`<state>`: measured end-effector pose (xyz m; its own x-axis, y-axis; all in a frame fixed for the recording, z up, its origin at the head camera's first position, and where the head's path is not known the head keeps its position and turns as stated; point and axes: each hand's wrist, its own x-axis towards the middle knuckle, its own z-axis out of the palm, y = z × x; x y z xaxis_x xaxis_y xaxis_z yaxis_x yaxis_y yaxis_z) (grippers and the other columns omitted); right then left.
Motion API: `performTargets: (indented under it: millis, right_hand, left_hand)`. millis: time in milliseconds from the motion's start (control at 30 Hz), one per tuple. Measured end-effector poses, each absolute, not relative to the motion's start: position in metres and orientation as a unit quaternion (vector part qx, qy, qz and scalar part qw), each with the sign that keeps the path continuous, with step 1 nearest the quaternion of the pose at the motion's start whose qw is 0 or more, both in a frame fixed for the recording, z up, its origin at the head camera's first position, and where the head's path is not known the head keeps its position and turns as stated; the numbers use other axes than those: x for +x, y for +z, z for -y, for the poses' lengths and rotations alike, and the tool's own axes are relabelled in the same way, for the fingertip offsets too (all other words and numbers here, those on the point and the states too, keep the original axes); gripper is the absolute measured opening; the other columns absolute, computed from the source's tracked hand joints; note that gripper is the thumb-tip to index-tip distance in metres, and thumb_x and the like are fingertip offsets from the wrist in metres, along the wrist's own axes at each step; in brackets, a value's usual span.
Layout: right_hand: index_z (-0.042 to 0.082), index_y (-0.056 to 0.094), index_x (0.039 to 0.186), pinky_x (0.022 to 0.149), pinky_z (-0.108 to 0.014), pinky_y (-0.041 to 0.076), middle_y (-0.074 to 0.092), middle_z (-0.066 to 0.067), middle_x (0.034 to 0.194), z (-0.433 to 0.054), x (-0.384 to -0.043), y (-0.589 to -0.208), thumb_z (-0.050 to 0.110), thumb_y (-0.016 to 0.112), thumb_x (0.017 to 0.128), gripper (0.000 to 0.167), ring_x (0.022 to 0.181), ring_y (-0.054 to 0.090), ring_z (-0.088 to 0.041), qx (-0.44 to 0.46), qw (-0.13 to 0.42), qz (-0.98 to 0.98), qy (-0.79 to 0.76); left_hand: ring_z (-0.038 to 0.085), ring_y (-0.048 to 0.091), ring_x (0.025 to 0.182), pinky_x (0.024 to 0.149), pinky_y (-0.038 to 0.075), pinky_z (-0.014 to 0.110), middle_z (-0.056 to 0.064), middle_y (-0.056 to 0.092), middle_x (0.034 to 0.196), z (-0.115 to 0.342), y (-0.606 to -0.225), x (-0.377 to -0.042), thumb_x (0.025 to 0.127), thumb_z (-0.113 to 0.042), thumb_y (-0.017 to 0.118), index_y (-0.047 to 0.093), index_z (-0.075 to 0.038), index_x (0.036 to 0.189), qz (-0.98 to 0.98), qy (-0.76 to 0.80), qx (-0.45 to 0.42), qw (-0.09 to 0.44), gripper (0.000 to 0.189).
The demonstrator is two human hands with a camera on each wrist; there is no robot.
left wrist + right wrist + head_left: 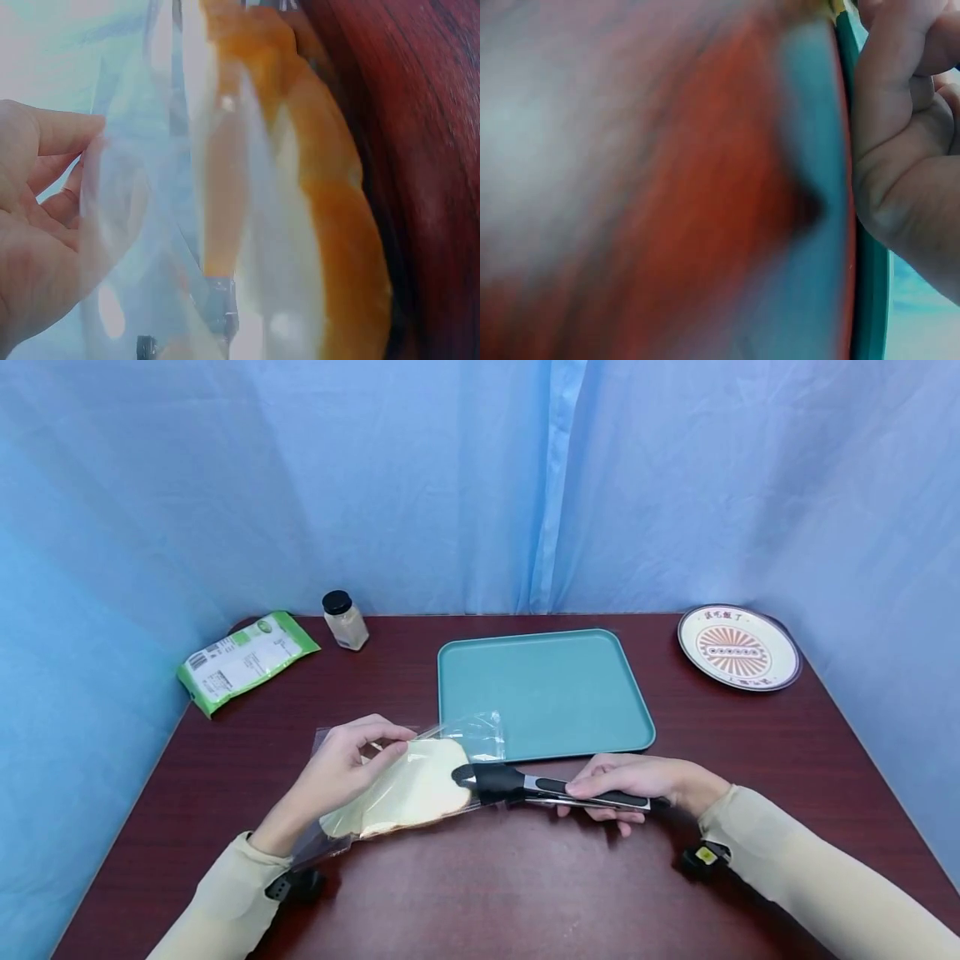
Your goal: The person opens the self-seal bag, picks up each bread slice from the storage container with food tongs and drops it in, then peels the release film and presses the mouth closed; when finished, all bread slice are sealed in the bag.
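Slices of bread (412,785) lie in a clear plastic bag (480,735) at the front middle of the table. My left hand (352,760) pinches the bag's upper film between thumb and fingertips. In the left wrist view the pinched film (112,195) stands away from the bread's brown crust (349,255). My right hand (630,785) grips black and silver tongs (555,788) by the handles. The black tong heads reach the right end of the bread, with part of the bread between them. Only part of the right hand (907,127) shows in the right wrist view.
A teal tray (543,693) lies behind the bag, and the bag's open end overlaps its near left corner. A patterned plate (738,647) sits at the back right. At the back left are a green and white packet (247,662) and a black-lidded jar (347,622).
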<state>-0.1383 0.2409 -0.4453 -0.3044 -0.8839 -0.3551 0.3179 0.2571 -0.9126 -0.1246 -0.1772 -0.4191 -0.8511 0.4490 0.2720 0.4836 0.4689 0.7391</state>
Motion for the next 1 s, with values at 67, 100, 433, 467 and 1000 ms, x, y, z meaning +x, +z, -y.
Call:
performTargets:
  millis: [67,100,433,467,1000]
  right_hand:
    - [-0.011,0.062,0.124,0.051,-0.024,0.054,0.053,0.001,0.068,-0.238,-0.140,-0.443,0.025,0.048,0.108,0.042,0.040,0.045,-0.003,-0.247,0.537,-0.587,-0.553]
    - [-0.011,0.062,0.124,0.052,-0.024,0.054,0.052,0.001,0.068,-0.236,-0.141,-0.442,0.025,0.048,0.108,0.042,0.041,0.046,-0.003,-0.250,0.537,-0.586,-0.552]
    - [-0.015,0.060,0.124,0.051,-0.024,0.055,0.053,-0.001,0.070,-0.229,-0.147,-0.432,0.021,0.046,0.108,0.042,0.041,0.046,-0.004,-0.275,0.533,-0.574,-0.558]
    - [-0.015,0.060,0.124,0.050,-0.024,0.054,0.053,-0.002,0.070,-0.230,-0.147,-0.431,0.022,0.047,0.108,0.042,0.041,0.046,-0.004,-0.273,0.532,-0.577,-0.557]
    - [-0.021,0.052,0.127,0.069,-0.039,0.061,0.055,-0.001,0.069,-0.231,-0.145,-0.429,0.022,0.048,0.107,0.048,0.042,0.048,-0.004,-0.255,0.545,-0.552,-0.577]
  left_hand:
    - [0.009,0.064,0.086,0.068,0.057,0.029,0.002,0.073,0.105,0.176,-0.418,-0.124,0.094,-0.006,0.073,0.077,-0.010,0.113,0.857,-0.436,-0.274,0.016,0.019]
    - [0.009,0.064,0.086,0.068,0.056,0.029,0.001,0.072,0.105,0.175,-0.418,-0.124,0.094,-0.007,0.073,0.077,-0.010,0.113,0.857,-0.436,-0.275,0.014,0.019]
    - [0.009,0.063,0.085,0.069,0.056,0.028,-0.003,0.072,0.105,0.173,-0.415,-0.122,0.093,-0.006,0.074,0.077,-0.012,0.113,0.861,-0.427,-0.276,0.018,0.021]
    - [0.009,0.063,0.086,0.069,0.056,0.028,-0.002,0.072,0.105,0.173,-0.414,-0.122,0.093,-0.005,0.074,0.077,-0.012,0.112,0.859,-0.429,-0.280,0.020,0.021]
    - [0.011,0.063,0.083,0.068,0.054,0.027,0.000,0.072,0.104,0.168,-0.407,-0.124,0.094,-0.003,0.072,0.077,-0.009,0.111,0.841,-0.447,-0.303,0.044,0.019]
